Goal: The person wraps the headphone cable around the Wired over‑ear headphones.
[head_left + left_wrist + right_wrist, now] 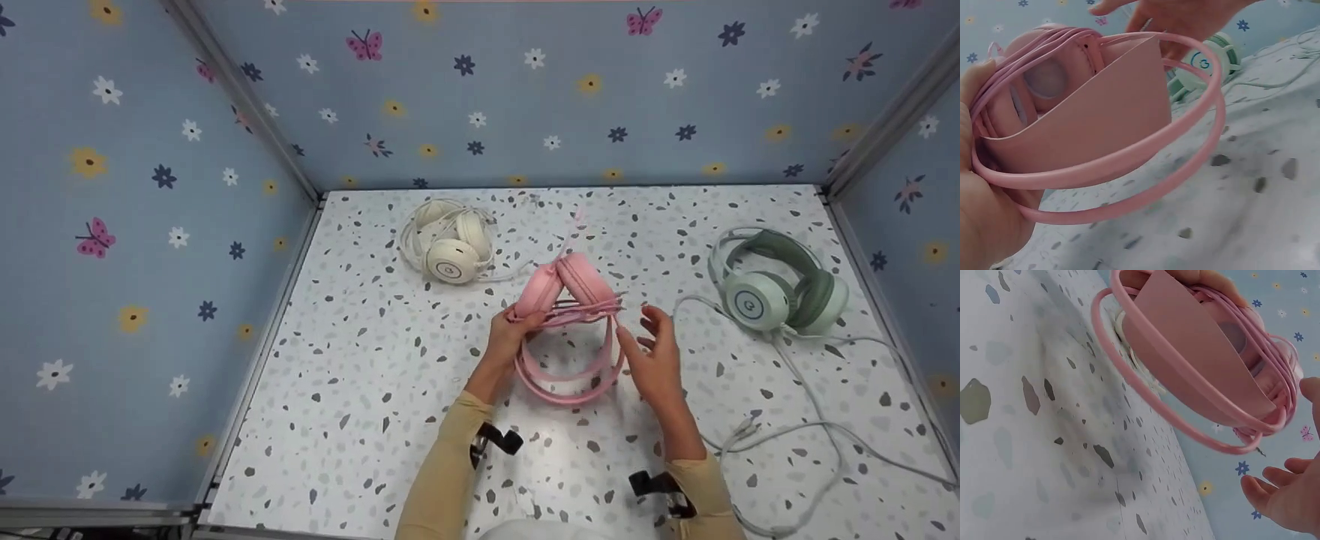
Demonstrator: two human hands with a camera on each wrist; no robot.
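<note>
My left hand (pixel 507 343) grips a pink headset (pixel 589 281) by its left side, above the speckled table. Its pink cable (pixel 574 313) is wrapped in several turns across the ear cups. The twin outer hoops and the wide inner headband (pixel 1100 129) curve toward me, as the left wrist view also shows. Just right of the headset is my right hand (pixel 658 360), thumb and fingers spread and nothing held. In the right wrist view, the fingers (pixel 1280 486) of that hand are apart from the pink loops.
Behind to the left lies a cream headset (pixel 452 259) with its cord coiled around it. A mint green headset (pixel 761 300) rests at the right, its long cable (pixel 814 405) trailing loosely toward the front right. Flower-patterned panels (pixel 517 97) border the speckled table (pixel 337 375).
</note>
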